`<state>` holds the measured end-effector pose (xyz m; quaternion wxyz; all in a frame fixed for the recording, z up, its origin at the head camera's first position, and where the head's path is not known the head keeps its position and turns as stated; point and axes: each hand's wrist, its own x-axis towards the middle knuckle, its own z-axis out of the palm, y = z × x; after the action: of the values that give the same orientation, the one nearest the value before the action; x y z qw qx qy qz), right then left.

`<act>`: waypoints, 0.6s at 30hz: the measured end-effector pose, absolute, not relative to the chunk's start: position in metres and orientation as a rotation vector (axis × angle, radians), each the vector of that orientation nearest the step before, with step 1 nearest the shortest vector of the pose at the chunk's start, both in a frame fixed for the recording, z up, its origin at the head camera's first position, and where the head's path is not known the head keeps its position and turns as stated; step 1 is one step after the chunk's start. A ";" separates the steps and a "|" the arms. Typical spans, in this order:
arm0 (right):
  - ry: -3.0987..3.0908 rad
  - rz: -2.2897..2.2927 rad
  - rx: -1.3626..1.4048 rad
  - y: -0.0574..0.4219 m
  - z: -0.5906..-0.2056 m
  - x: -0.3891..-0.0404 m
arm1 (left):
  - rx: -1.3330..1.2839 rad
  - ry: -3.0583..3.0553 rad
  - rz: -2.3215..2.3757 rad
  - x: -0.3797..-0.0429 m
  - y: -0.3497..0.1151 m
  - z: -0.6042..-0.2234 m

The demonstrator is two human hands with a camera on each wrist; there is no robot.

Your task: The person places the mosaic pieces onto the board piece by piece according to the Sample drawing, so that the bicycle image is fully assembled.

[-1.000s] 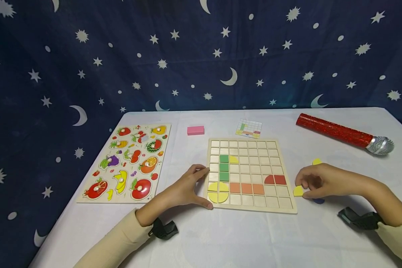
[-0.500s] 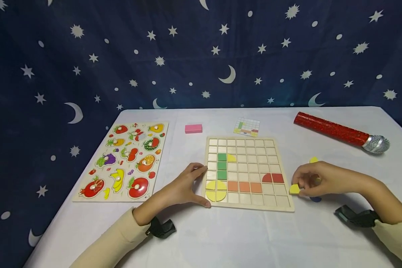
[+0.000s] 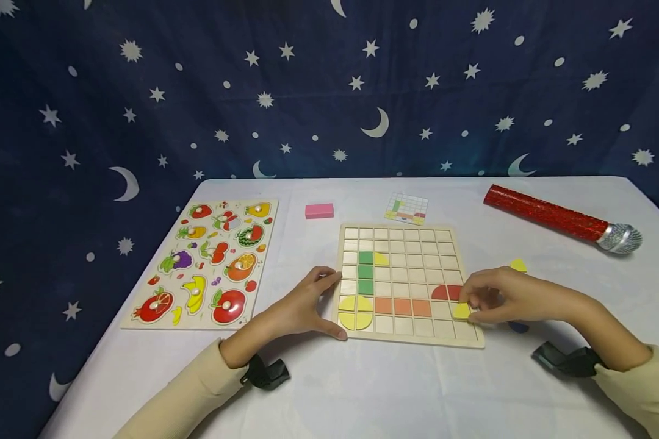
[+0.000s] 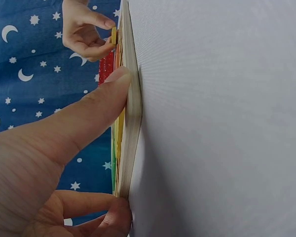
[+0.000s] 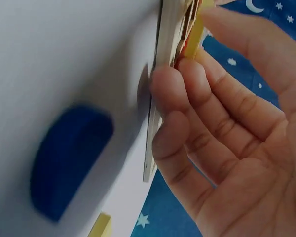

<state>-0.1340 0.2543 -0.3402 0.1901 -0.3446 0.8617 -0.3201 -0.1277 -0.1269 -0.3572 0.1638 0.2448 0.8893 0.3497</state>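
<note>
A wooden grid board (image 3: 409, 280) lies on the white table. My left hand (image 3: 304, 308) grips its near left corner, thumb on the near side and fingers at the left edge. Between the thumb and fingers of my right hand (image 3: 513, 296) is a yellow quarter-circle piece (image 3: 461, 312), held over the board's right part just below two red pieces (image 3: 447, 292). Set in the grid are green squares (image 3: 365, 272), orange squares (image 3: 403, 306), a yellow circle of quarter pieces (image 3: 356, 312) and a single yellow quarter piece (image 3: 381, 260).
Beside my right hand lie another yellow piece (image 3: 518, 265) and a blue piece (image 5: 71, 160). A pattern card (image 3: 407, 208) and a pink block (image 3: 319, 211) sit behind the board. A red microphone (image 3: 560, 219) is at back right, a fruit puzzle (image 3: 200, 265) at left.
My right hand has moved left with the yellow piece, from beside the board to over its right columns. The left hand has stayed at the corner.
</note>
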 end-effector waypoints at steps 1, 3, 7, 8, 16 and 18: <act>2.423 -0.897 -0.962 0.252 -0.340 -0.134 | 0.699 2.535 0.995 -0.128 -0.127 -0.357; 2.431 -0.885 -0.947 0.248 -0.340 -0.133 | 0.700 2.536 0.992 -0.128 -0.127 -0.357; 2.448 -0.860 -0.915 0.244 -0.341 -0.133 | 0.708 2.535 0.988 -0.128 -0.126 -0.357; 2.456 -0.854 -0.905 0.243 -0.341 -0.133 | 0.710 2.534 0.990 -0.128 -0.126 -0.357; 2.453 -0.878 -0.953 0.238 -0.340 -0.132 | 0.708 2.538 0.997 -0.128 -0.127 -0.358; 2.444 -0.899 -0.998 0.237 -0.340 -0.133 | 0.708 2.540 0.998 -0.127 -0.127 -0.358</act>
<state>-0.1331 0.2369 -0.3396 0.1757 -0.3525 0.8627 -0.3172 -0.1274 -0.1270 -0.3582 0.1603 0.2479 0.8892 0.3495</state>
